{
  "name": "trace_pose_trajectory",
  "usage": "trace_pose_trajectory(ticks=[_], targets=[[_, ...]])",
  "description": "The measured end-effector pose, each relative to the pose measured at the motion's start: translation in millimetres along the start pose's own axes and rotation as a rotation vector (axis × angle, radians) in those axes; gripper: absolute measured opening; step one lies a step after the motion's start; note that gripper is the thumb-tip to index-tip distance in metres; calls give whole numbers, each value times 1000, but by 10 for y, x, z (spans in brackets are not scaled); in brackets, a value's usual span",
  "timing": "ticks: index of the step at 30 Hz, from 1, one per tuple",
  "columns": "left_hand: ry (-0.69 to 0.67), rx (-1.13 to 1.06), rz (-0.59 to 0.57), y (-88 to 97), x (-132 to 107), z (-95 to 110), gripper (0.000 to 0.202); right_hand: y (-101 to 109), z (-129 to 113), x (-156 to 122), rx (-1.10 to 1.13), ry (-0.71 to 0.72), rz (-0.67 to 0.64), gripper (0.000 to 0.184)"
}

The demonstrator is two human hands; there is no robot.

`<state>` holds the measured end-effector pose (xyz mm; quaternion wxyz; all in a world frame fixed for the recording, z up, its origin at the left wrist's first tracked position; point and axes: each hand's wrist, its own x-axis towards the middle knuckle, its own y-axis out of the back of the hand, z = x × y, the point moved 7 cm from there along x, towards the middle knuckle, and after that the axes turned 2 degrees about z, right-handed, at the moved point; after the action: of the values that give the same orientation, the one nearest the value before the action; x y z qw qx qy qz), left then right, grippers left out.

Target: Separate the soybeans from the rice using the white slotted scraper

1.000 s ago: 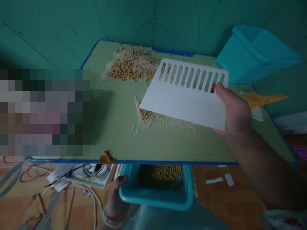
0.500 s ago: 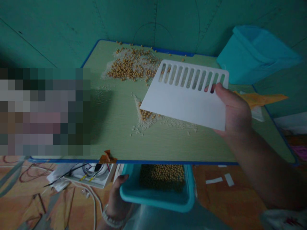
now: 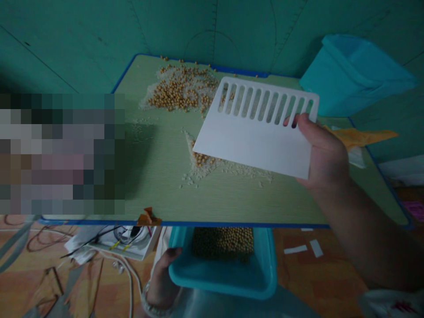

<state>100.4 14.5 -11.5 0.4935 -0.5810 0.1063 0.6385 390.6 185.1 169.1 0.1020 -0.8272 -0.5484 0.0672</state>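
Observation:
My right hand (image 3: 326,152) is closed on the right edge of a white plastic scraper (image 3: 251,141) with a row of slots along its top. The scraper is tilted over a small pile of soybeans and white grains (image 3: 202,161), partly hiding it. Below the table's front edge, my left hand (image 3: 165,274) grips the left side of a blue plastic bin (image 3: 225,282), its thumb on the rim. Soybeans (image 3: 235,240) lie inside the bin. A larger spread of soybeans and white grains (image 3: 179,90) covers the back of the table.
The table (image 3: 159,190) has a blue edge, with brown tape (image 3: 149,217) at its front. A turquoise bin (image 3: 347,79) stands at the back right, near a yellow wrapper (image 3: 364,137). A box of cables (image 3: 129,243) sits on the floor at left. A blurred-out area covers the left.
The blue bin has shifted slightly right and down, with my left hand still on it. The scraper has tilted a little, its slotted edge rising slightly.

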Motion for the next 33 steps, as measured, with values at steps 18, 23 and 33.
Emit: trace_pose_trajectory(ticks=[18,23,33], targets=[[-68,114,75,74,-8,61,28,-36,66,45,-164,83,-134,16],[-99,111,41,-17,-64,111,26,-40,70,23,-194,73,-157,16],[-81,87,71,46,-29,92,34,-80,96,-34,-208,58,-202,19]])
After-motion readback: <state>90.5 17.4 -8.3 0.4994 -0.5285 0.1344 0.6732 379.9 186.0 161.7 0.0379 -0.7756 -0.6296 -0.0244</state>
